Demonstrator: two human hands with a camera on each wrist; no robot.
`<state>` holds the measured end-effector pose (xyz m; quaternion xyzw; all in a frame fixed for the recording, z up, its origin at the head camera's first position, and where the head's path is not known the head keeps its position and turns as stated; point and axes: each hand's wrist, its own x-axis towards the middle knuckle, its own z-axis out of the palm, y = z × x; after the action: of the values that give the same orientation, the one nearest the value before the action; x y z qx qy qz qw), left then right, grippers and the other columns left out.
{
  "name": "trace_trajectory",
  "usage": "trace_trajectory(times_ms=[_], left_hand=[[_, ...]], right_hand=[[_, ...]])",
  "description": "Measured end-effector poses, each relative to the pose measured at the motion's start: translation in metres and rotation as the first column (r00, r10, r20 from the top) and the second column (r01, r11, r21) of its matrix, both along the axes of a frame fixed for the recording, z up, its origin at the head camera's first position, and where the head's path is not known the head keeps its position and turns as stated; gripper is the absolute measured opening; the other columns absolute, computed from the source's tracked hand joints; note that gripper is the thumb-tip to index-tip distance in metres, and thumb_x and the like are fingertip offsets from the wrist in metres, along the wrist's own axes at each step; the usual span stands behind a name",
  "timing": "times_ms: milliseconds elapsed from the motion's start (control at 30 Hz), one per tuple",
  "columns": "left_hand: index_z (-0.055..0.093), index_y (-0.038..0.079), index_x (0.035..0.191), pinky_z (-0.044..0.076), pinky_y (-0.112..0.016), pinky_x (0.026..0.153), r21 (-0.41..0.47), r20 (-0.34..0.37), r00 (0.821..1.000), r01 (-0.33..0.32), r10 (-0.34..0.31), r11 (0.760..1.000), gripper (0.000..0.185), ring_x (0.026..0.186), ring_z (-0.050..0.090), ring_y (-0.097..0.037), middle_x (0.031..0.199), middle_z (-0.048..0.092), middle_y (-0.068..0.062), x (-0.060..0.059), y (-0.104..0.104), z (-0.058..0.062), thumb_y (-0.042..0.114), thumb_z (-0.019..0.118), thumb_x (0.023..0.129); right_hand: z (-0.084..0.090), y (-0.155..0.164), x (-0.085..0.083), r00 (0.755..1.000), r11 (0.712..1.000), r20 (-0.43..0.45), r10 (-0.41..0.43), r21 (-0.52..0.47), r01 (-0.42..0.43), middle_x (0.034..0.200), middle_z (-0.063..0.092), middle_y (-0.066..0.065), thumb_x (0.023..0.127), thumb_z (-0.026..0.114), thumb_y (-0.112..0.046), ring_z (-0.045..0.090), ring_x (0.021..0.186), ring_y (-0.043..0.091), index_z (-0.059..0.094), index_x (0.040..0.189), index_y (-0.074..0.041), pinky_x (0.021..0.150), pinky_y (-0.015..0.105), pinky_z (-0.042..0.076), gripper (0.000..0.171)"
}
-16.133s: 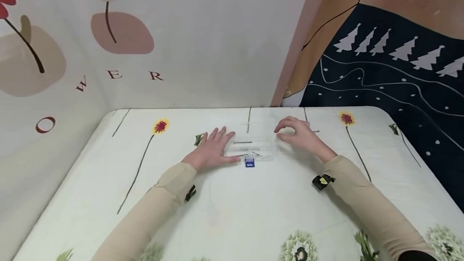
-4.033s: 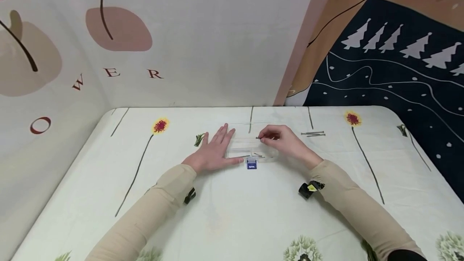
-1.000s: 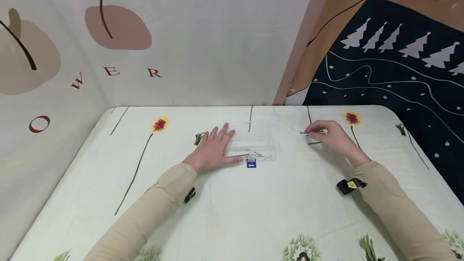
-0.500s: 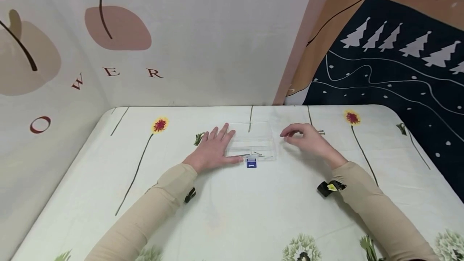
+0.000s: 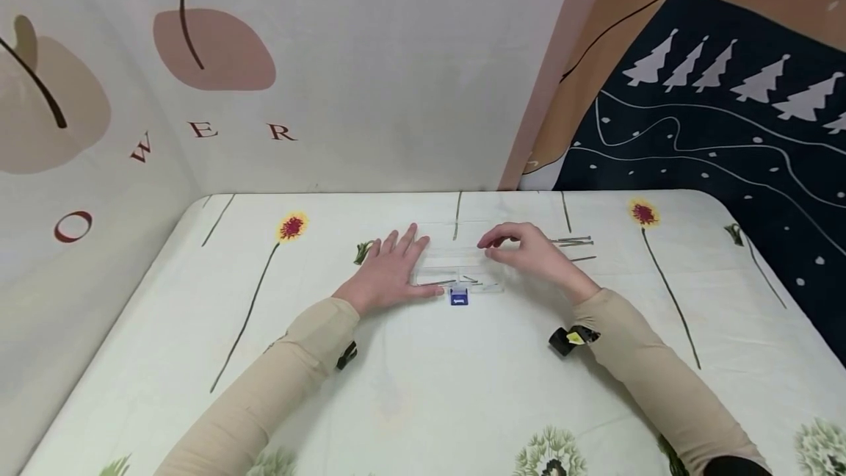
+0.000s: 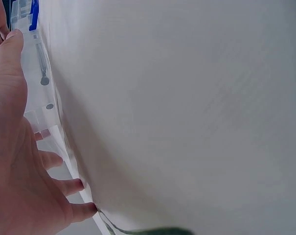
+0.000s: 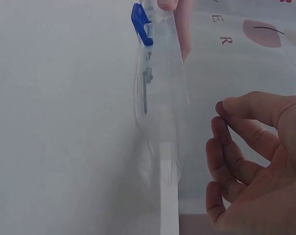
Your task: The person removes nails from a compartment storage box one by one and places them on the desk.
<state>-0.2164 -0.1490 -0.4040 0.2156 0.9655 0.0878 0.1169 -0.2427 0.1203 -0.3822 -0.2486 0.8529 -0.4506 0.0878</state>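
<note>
A clear plastic compartment box point(image 5: 441, 273) lies on the cloth, its blue latch point(image 5: 459, 297) toward me. My left hand point(image 5: 386, 270) rests along its left side with straight, spread fingers. Nails point(image 5: 438, 283) lie in the front compartments; in the left wrist view a nail point(image 6: 42, 66) shows a round flat head through the wall. My right hand point(image 5: 529, 252) hovers over the right side of the box. In the right wrist view the thumb and index fingertips point(image 7: 226, 105) come close together, with nothing visible between them. Several long nails point(image 5: 575, 242) lie on the cloth to its right.
One more nail point(image 5: 584, 258) lies slightly nearer me than the others on the right. A flower-printed white cloth point(image 5: 423, 388) covers the table. Behind stands a white printed curtain point(image 5: 370, 94), and a dark tree-patterned cloth point(image 5: 714, 138) hangs at the right.
My right hand has moved left from the loose nails to the box, leaving a nail on the cloth. More nails lie there than 16 seconds ago. My left hand stays put.
</note>
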Motion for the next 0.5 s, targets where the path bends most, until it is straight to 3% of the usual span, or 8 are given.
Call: trace_trajectory(times_ms=[500], left_hand=[[0.017,0.013,0.156,0.012,-0.060,0.111,-0.016,0.005,1.000,-0.003,0.003,1.000,0.101,0.143,0.010,-0.043,0.161,0.000,-0.013,-0.001,0.000,0.000,0.077,0.046,0.083]], right_hand=[[-0.007,-0.037,0.001,0.999,0.999,-0.036,0.030,0.031,-0.029,0.118,0.061,0.011,0.088,0.067,-0.006,0.051,0.117,0.029,0.072,0.105,-0.005,0.102,0.050,0.035,0.018]])
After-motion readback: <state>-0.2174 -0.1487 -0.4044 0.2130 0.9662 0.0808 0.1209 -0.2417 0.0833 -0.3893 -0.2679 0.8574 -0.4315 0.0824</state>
